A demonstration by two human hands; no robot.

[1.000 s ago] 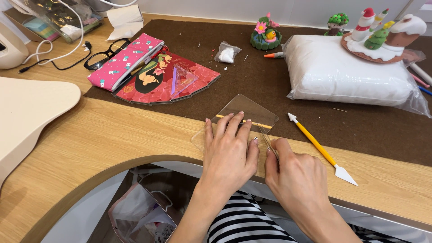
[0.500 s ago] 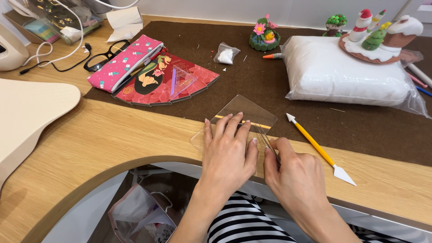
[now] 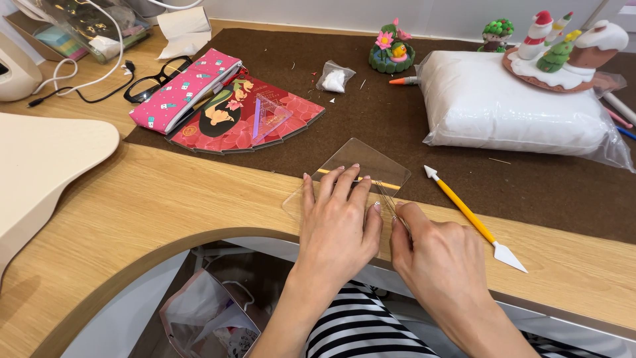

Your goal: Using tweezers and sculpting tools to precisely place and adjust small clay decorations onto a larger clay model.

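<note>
Left hand lying flat, fingers spread, pressing a clear acrylic sheet onto the wooden worktop. Right hand pinching what looks like a thin needle tool beside it. Yellow-handled sculpting tool lying just right.
</note>
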